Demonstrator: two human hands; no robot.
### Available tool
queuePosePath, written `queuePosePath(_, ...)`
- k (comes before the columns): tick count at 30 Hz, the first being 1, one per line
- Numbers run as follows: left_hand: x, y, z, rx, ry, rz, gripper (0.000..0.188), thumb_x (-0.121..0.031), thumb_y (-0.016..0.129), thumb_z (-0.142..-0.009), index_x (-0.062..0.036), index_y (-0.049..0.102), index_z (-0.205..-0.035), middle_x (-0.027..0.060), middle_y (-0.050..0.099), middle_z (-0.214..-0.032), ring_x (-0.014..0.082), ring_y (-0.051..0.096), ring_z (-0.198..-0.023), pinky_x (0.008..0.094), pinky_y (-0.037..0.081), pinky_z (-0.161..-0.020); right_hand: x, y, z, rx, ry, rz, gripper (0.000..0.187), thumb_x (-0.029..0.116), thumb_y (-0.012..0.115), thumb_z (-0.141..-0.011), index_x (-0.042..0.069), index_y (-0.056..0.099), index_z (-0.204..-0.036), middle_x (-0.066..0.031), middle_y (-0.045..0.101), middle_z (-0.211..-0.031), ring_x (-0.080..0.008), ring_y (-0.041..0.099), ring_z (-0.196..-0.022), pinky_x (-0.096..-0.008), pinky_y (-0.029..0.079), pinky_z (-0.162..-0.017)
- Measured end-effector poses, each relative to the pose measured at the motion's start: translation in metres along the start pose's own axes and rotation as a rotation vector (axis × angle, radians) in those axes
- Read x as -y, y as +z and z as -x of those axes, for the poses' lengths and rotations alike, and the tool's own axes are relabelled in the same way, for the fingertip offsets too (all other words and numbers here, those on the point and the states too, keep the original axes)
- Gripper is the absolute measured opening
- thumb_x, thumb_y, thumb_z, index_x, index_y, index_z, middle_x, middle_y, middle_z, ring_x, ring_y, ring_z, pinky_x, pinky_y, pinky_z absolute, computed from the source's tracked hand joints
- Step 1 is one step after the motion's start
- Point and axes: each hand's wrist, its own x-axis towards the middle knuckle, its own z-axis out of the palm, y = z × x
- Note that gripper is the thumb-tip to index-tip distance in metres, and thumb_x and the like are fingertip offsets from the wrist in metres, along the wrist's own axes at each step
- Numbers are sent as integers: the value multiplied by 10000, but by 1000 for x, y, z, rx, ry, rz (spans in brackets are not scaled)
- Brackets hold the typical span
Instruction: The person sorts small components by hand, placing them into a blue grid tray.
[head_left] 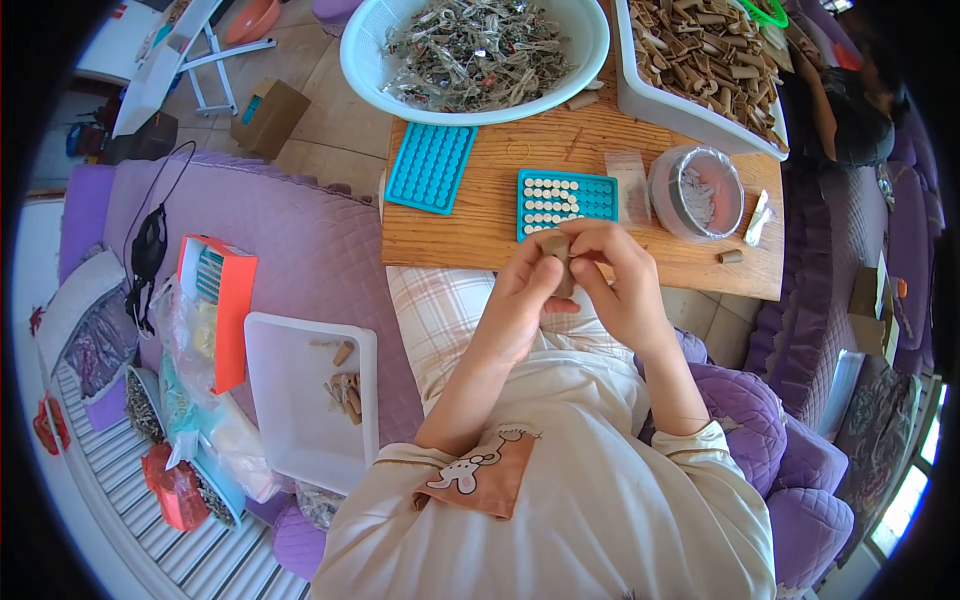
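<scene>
Just in front of my lap, both hands are closed around a small brown cardboard tube. The fingers and thumb of my left hand grip it from the left. My right hand pinches it from the right, fingertips at its upper part. Directly beyond them on the wooden table lies a teal tray with round cavities. White round pieces fill many of its left cavities. My hands cover part of the tray's near edge.
A second teal tray lies farther left. Behind stand a pale basin of plastic-wrapped bits and a white bin of brown tubes. A clear tub and a loose tube are at right. A white tray holding several tubes rests left.
</scene>
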Motion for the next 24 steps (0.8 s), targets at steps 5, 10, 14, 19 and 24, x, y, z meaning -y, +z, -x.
queuePosePath(5, -4, 14, 13, 43, 220, -245, 297, -187, 436, -868, -35, 391, -1119, 86, 442, -1095, 147, 475, -954, 236, 424, -732, 4, 12, 11, -160, 6, -294, 418, 262, 566, -782, -5, 444, -1079, -130, 507, -986, -237, 513, -932, -318, 418, -776)
queuePosePath(10, -13, 10, 20, -6, 481, -735, 250, -107, 469, -832, -55, 463, -1076, 103, 372, -1045, 209, 418, -945, 299, 320, -858, 2, 5, 15, 0, 45, -307, 503, 388, 512, -789, -8, 437, -1090, -131, 510, -960, -223, 514, -916, -312, 409, -771)
queuePosePath(14, -25, 8, 26, 150, 506, -748, 318, -279, 468, -847, -29, 489, -1042, 93, 323, -1093, 98, 405, -832, 226, 360, -690, 1, -10, 20, 257, 56, -230, 408, 376, 541, -778, 4, 498, -941, -118, 530, -807, -230, 535, -735, -293, 415, -630)
queuePosePath(19, -39, 0, 30, 84, 796, -952, 322, -310, 607, -736, -24, 542, -867, 71, 490, -769, 155, 497, -615, 229, 411, -502, 15, -15, 17, 198, -50, -129, 352, 319, 654, -681, 24, 532, -829, -97, 545, -731, -227, 538, -640, -285, 419, -569)
queuePosePath(24, -45, -7, 26, 139, 1046, -1197, 442, -464, 627, -659, -57, 470, -588, 27, 392, -542, 160, 387, -436, 271, 306, -367, 20, -10, 20, 173, -70, -82, 379, 365, 663, -657, 32, 534, -786, -58, 548, -683, -189, 512, -590, -274, 393, -552)
